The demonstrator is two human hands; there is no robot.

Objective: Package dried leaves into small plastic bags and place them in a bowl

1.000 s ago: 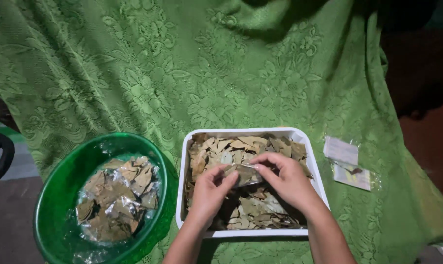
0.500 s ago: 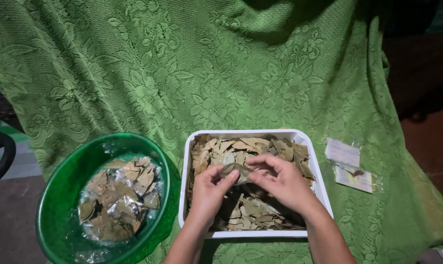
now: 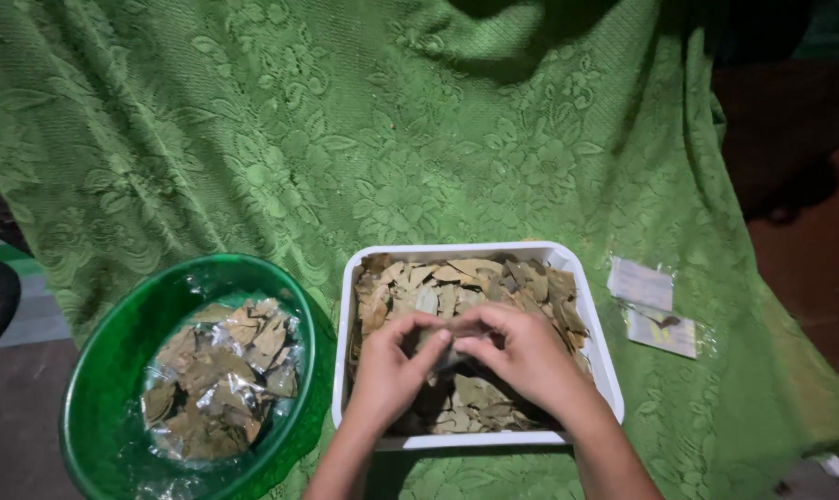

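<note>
A white rectangular tray (image 3: 595, 356) full of dried brownish-green leaves (image 3: 456, 287) lies on a green lace cloth. Both my hands are over its near half. My left hand (image 3: 390, 375) and my right hand (image 3: 521, 356) meet fingertip to fingertip and pinch a small clear packet of leaves (image 3: 442, 356) between them. Most of the packet is hidden by my fingers.
A round green basin (image 3: 105, 389) to the left holds several clear packets of leaves (image 3: 220, 375). Two small clear bags with paper labels (image 3: 655, 306) lie right of the tray. The green cloth (image 3: 345, 139) drapes upward behind. Dark floor shows at the right and lower left.
My hands have drawn closer together over the tray, fingers now curled tighter around the small packet. The view has shifted slightly; the tray and basin stay where they were.
</note>
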